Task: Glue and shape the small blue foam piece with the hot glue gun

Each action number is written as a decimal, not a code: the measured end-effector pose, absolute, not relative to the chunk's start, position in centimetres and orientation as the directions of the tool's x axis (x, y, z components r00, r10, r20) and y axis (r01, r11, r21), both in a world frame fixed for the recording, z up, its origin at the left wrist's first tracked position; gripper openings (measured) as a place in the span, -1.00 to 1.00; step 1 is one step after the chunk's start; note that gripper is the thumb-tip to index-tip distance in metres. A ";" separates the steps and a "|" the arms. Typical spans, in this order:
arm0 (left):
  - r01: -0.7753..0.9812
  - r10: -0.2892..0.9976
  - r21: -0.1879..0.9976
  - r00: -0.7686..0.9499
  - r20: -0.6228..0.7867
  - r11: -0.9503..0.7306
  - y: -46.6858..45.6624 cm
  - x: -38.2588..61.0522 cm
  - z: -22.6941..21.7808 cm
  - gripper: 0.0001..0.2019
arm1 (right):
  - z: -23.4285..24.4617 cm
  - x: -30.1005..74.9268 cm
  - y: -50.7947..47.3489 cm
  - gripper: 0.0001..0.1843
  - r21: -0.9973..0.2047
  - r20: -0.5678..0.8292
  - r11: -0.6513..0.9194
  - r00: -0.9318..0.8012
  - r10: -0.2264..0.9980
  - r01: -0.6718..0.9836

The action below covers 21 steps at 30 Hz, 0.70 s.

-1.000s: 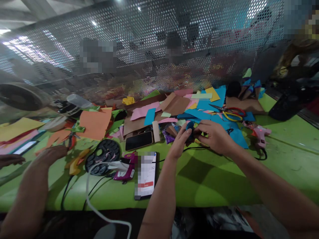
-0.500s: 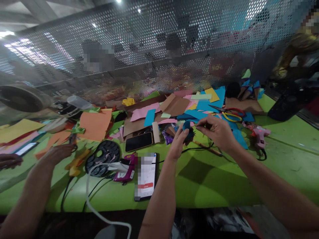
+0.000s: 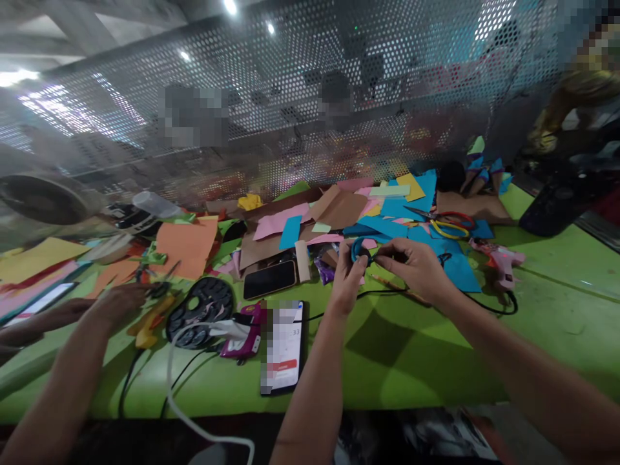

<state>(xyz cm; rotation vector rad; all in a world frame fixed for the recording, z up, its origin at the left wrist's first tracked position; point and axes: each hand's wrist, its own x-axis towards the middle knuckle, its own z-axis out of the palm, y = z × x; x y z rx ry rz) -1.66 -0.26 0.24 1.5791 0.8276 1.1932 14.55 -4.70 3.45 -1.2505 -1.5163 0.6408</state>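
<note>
My left hand [image 3: 347, 279] and my right hand [image 3: 417, 266] meet over the green table [image 3: 436, 349], both pinched on a small curled blue paper piece [image 3: 359, 248]. The piece stands between my fingertips, just in front of a heap of coloured paper scraps [image 3: 339, 213]. A thin black cable [image 3: 387, 292] runs under my hands across the table.
A pink glue gun [image 3: 501, 261] lies right of my hands, red and yellow scissors [image 3: 448, 221] behind them. Two phones [image 3: 270, 279] [image 3: 283, 345] and a round black disc [image 3: 203, 307] lie to the left. Another person's arm [image 3: 72, 361] works with scissors at the far left. A perforated metal screen [image 3: 310, 103] closes the back.
My hands have drawn closer together on the blue paper piece, and it has turned so its curl shows as a ring. The other person's hand at left has shifted slightly.
</note>
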 end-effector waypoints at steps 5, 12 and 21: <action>0.030 0.854 0.908 0.356 0.381 -0.418 -0.6 -1.6 0.6 -0.61 | 3.3 14.4 -4.5 -0.78 -0.902 0.334 0.293 0.083 0.939 0.317; 0.146 0.809 0.838 0.389 0.440 -0.526 -1.0 -1.4 1.0 -0.68 | 3.7 14.5 -4.7 -0.77 -0.885 0.345 0.296 0.081 0.935 0.359; 0.179 0.779 0.793 0.405 0.480 -0.582 -1.3 -1.2 1.7 -0.71 | 3.6 14.6 -4.7 -0.85 -0.842 0.390 0.303 0.115 0.914 0.447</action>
